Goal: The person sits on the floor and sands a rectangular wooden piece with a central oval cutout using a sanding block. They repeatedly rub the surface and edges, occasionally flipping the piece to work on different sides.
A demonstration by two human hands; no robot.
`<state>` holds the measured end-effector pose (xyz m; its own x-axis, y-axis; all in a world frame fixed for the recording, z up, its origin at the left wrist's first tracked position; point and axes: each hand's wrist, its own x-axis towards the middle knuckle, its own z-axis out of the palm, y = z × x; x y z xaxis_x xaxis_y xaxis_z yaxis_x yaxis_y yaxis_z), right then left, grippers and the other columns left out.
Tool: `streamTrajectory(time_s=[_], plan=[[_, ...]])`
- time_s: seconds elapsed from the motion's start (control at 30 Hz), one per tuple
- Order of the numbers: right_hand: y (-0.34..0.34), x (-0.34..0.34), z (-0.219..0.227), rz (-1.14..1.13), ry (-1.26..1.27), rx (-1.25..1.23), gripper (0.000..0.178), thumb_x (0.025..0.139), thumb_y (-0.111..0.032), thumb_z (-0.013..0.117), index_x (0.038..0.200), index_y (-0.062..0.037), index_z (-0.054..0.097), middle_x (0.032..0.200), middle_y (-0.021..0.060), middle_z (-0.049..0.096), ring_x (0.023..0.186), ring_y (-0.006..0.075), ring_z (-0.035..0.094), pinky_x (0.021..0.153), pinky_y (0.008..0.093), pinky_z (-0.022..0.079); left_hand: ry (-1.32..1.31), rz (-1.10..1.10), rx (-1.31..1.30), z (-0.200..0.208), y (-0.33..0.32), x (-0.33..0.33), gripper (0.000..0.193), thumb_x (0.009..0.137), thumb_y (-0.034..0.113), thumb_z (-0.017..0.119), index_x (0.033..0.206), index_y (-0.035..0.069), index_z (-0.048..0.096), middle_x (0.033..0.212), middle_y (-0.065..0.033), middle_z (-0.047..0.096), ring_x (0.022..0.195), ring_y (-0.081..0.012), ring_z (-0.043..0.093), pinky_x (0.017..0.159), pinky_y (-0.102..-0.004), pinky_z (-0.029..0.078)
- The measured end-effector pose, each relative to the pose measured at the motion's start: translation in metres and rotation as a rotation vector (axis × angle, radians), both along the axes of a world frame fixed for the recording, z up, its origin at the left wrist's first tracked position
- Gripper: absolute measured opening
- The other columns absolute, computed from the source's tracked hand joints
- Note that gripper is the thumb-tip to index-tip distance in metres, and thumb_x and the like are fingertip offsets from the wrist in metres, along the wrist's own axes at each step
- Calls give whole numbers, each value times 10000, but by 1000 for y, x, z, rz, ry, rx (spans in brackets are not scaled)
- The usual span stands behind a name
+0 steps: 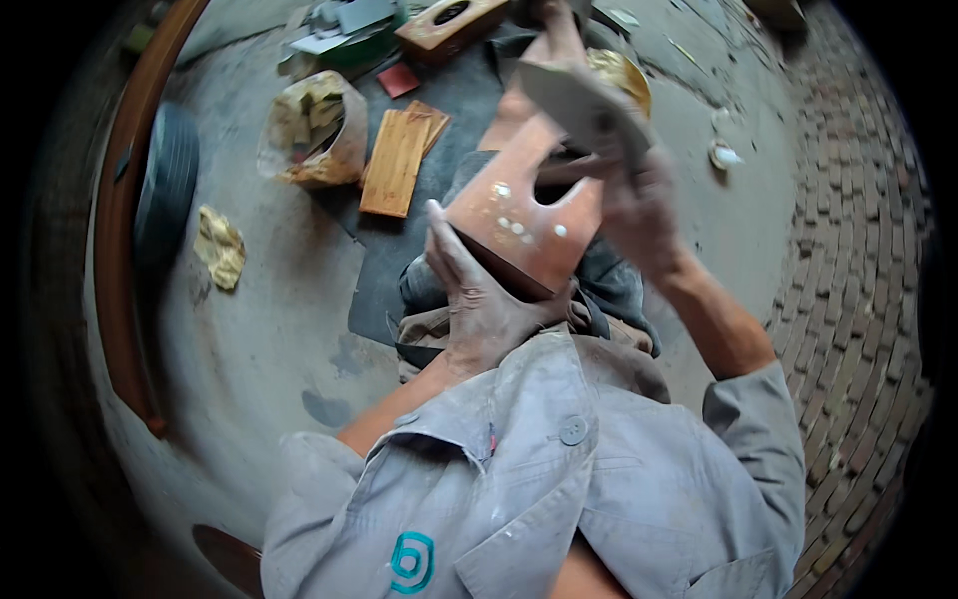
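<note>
A reddish-brown wooden box (524, 215) with an oval opening and several white spots rests tilted on my lap. My left hand (479, 304) supports it from the near left side, with the thumb and fingers around its lower edge. Over the box's far right part, my right hand (639, 205) grips a bent grey sheet (579, 105), which looks like sandpaper. The right fingers are smeared by motion, and the sheet covers part of the opening. Pale dust coats both hands.
Two thin wooden boards (394, 170) lie left of my legs, beside a cloudy bag (349, 140) of scraps. Farther off are a similar wooden box (439, 32) and a red block (398, 80). Crumpled yellowish paper (219, 250) lies left. Brick paving (848, 260) runs along the right.
</note>
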<state>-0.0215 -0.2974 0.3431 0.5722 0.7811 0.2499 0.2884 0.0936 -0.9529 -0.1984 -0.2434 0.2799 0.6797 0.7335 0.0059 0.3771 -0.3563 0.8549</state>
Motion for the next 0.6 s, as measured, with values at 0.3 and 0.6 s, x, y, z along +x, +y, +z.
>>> streamTrajectory(time_s=[0.3,0.6], plan=[[-17,19,-35,477,-733,-188,594,884,84,617,1469,-16,621,1537,194,617,1484,391,538,1237,501,463,-191,-21,103,-27,-2,-9,1614,644,351,1047,1635,-90,-148,1515,-354,227,1409,-517,313,1215,-605,301],[0,8,-32,525,-724,-231,557,931,-10,649,1486,-49,619,1500,195,651,1489,371,542,1253,469,459,-154,-28,84,-26,-2,-11,1646,610,348,1063,1637,-81,-149,1528,-356,221,1415,-526,314,1224,-611,294]])
